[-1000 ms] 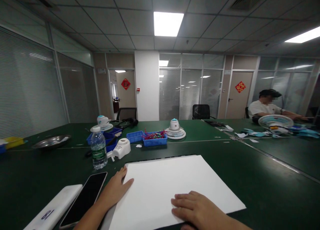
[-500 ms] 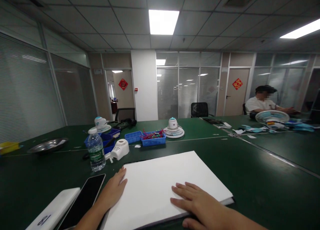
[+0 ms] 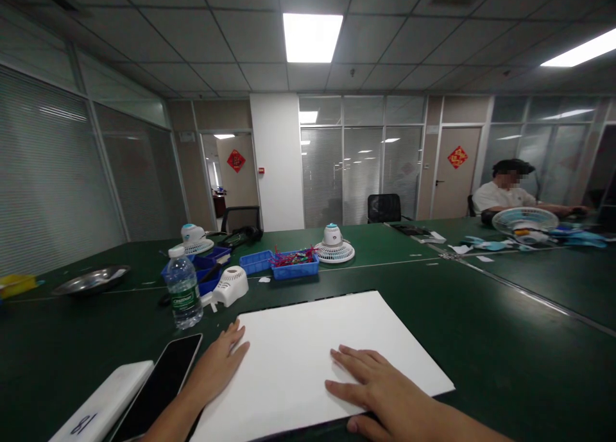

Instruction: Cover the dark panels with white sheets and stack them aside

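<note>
1. White paper [image 3: 293,365] lies on the green table [image 3: 510,326], under both hands.
2. Left hand [image 3: 221,365] rests on its left edge, thumb apart from fingers; right hand [image 3: 385,391] lies on its near right part, fingers spread.
3. Crowding the left hand's outer side: a black-screened phone [image 3: 161,387], then a white slab [image 3: 108,397].
4. Beyond that hand are a water bottle [image 3: 184,294] and a white housing [image 3: 231,287].
5. Farther back, a blue tray [image 3: 296,272] holds red wires [image 3: 292,258].

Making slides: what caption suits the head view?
Right hand spread on white paper, left hand at its edge, on a green table.
</note>
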`<state>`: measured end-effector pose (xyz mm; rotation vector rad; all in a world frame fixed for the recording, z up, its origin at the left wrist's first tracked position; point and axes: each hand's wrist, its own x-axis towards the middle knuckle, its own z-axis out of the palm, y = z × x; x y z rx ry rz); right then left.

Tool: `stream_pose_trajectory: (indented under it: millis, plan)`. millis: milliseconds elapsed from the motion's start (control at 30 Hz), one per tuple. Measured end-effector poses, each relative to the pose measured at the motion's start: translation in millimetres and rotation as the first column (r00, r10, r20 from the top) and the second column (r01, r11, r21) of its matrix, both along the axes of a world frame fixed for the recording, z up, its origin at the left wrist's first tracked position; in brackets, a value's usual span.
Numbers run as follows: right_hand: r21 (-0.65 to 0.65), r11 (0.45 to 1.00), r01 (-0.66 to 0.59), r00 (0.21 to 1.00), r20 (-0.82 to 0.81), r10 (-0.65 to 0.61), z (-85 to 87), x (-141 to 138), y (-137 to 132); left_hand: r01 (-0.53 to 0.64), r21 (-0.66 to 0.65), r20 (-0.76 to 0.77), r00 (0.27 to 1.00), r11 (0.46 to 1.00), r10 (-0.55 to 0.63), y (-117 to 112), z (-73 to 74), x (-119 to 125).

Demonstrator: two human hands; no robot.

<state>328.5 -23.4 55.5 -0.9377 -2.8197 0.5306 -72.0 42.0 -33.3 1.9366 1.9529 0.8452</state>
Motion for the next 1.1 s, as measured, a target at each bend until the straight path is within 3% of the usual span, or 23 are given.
stream_pose_trajectory:
  millis: [200,333,400,500,567,633,900,1100]
  plan:
    - [0.121,0.992,0.041,0.999,-0.023,-0.038,-16.7,7,12,0.003,-0.042,-0.165,0.986,0.999,-0.010,-4,5.5,5]
    - [0.322,0.946,-0.039,0.999,-0.012,0.045,-27.0,4,14,-0.018,-0.065,-0.188,0.982,0.998,0.006,-7,9.6,6]
    - [0.463,0.880,-0.105,0.992,-0.013,0.125,-31.7,0,14,-0.027,-0.070,-0.181,0.983,0.997,0.014,-6,7.3,4]
    - [0.679,0.710,-0.185,0.961,-0.024,0.274,-33.7,-6,12,-0.031,-0.052,-0.139,0.990,0.998,0.023,-3,1.1,0]
    - [0.769,0.596,-0.232,0.931,-0.002,0.366,-30.0,-9,10,-0.021,-0.021,-0.063,0.998,1.000,0.020,-2,-1.5,-3]
    - [0.812,0.518,-0.269,0.906,0.032,0.422,-23.9,-10,9,-0.003,0.004,0.037,0.999,1.000,0.003,-1,-0.8,-7]
    - [0.903,0.338,-0.265,0.892,0.096,0.442,-11.2,19,16,0.001,0.050,0.330,0.944,0.999,-0.018,-4,14.8,-17]
    - [0.918,0.318,-0.236,0.925,0.112,0.364,-9.2,47,31,0.100,0.085,0.262,0.958,0.991,-0.119,-16,23.2,-4]
